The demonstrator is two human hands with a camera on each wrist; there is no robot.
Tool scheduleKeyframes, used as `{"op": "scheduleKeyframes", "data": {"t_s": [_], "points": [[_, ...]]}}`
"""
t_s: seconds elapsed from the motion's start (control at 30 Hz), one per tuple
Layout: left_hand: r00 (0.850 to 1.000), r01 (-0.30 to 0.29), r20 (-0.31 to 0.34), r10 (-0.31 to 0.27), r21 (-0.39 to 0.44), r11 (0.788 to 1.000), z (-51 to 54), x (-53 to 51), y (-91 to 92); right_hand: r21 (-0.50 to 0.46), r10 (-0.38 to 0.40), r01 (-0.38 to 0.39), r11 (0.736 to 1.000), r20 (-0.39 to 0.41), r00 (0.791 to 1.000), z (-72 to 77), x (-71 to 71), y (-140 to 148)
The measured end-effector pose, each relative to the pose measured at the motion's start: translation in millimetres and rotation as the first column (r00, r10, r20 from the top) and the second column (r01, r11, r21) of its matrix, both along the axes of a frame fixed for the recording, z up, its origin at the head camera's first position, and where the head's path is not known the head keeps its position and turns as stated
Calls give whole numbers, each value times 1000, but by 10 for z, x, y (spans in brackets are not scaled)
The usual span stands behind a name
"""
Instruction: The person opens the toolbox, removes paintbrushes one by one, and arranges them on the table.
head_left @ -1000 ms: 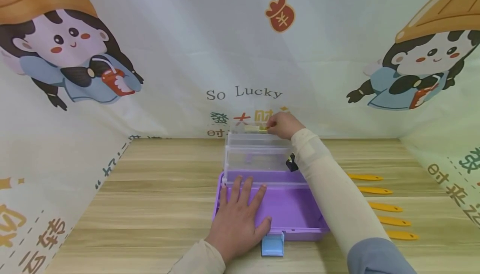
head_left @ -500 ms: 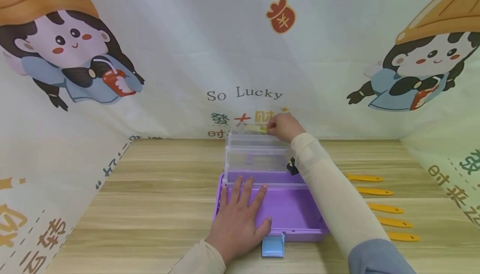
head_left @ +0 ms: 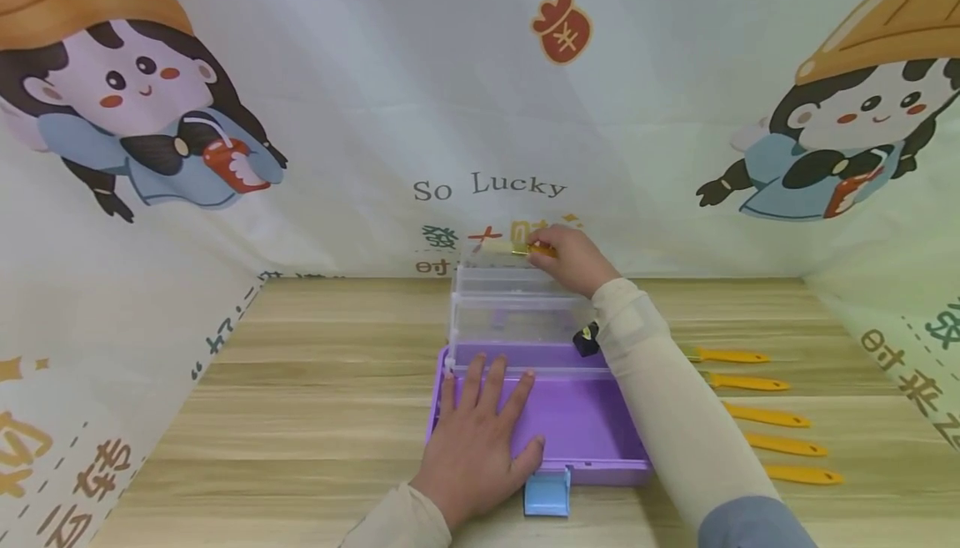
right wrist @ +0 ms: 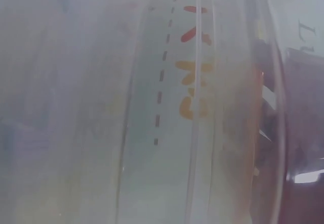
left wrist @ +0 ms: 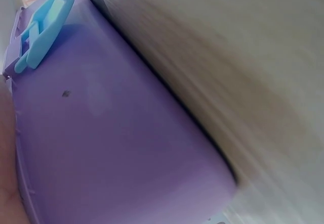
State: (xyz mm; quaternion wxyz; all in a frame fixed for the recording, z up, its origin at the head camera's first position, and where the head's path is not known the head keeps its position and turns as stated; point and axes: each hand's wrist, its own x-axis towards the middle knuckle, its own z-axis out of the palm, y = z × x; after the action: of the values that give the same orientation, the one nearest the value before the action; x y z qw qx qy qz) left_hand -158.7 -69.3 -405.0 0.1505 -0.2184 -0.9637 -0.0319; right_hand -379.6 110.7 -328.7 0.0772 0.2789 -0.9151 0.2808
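Note:
My left hand (head_left: 480, 448) lies with fingers spread over the left front of an open purple storage box (head_left: 581, 423). Behind the box's base rise stepped clear plastic trays (head_left: 517, 319). At the topmost tray, my right hand (head_left: 576, 260) pinches a small paintbrush (head_left: 495, 247) by its orange-yellow handle, the pale bristles pointing left. Whether the brush touches the tray cannot be made out. A light blue latch (head_left: 547, 494) hangs at the box front, also visible in the left wrist view. Clear plastic walls fill most of the right wrist view.
Several yellow-handled brushes (head_left: 802, 475) lie in a column right of the box, their left ends hidden behind my right sleeve. A small black object (head_left: 586, 339) shows beside that sleeve. A printed cloth backdrop (head_left: 360, 114) stands behind the wooden table (head_left: 300, 398).
The right hand has shifted slightly right, and the paintbrush sits a little higher with more of its handle showing. My left hand stays in place on the box.

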Motion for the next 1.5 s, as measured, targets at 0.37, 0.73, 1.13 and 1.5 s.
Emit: {"op": "scheduleKeyframes", "data": {"t_s": [0.37,0.73,1.13,1.5], "points": [[999,14,-48,-14,9,1000,-7,-3,-2,-13,57,-57,998,-8,998,-18,18,3],[998,17,-54,-16,8,1000,-9,-10,-10,-29,24,-24,999,5,1000,-35,32,-5],[1000,4,-28,-4,-4,1000,6,-6,-1,-16,28,-28,999,1,1000,-27,28,2],[999,12,-39,-12,-3,1000,0,-7,-3,-11,31,-31,999,-30,999,-27,47,2]]}}
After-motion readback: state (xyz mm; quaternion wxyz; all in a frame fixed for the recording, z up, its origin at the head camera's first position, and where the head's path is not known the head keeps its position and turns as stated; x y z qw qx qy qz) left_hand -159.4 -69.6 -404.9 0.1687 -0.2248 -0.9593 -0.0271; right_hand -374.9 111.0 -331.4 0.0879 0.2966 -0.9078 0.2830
